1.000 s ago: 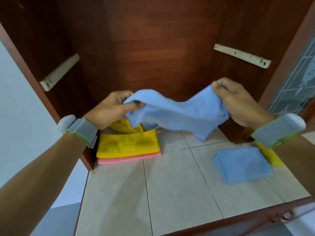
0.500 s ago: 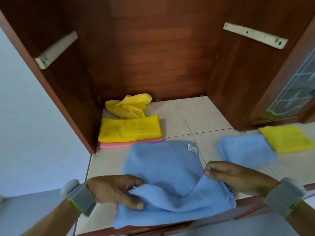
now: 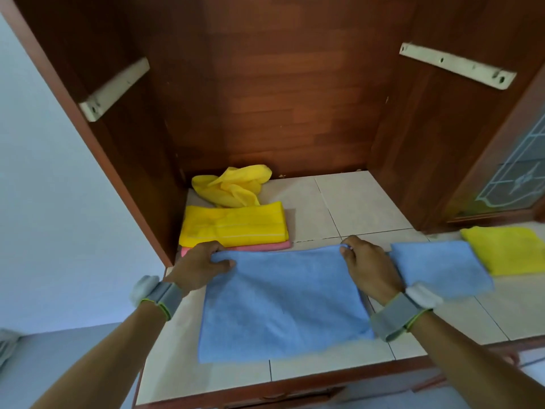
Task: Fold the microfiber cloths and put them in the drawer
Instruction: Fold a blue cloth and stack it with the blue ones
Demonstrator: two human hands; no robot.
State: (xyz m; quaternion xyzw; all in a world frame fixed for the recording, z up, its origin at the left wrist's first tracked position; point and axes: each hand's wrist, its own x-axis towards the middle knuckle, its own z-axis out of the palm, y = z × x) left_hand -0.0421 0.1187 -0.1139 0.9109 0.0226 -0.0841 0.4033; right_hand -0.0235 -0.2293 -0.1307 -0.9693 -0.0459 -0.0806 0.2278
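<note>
Tiled counter inside wooden cabinet. Blue cloth lies flat at near centre, folded in half. Left hand & right hand each pinch a far corner, thumb on top, fingers curled. Yellow stack far left; folded blue at right.

**Both hands pinching the far corners**

I am stretching both bare forearms forward, the left one angling in from the lower left and the right one from the lower right. My left hand is lying palm down, its thumb pointing rightward across the top of the blue cloth and its fingers curling round the far left corner. My right hand is lying back up, thumb and forefinger pinching the far right corner. Both wrists are wearing grey straps edged in green, each carrying a white pod: the left band and the right band.
</note>
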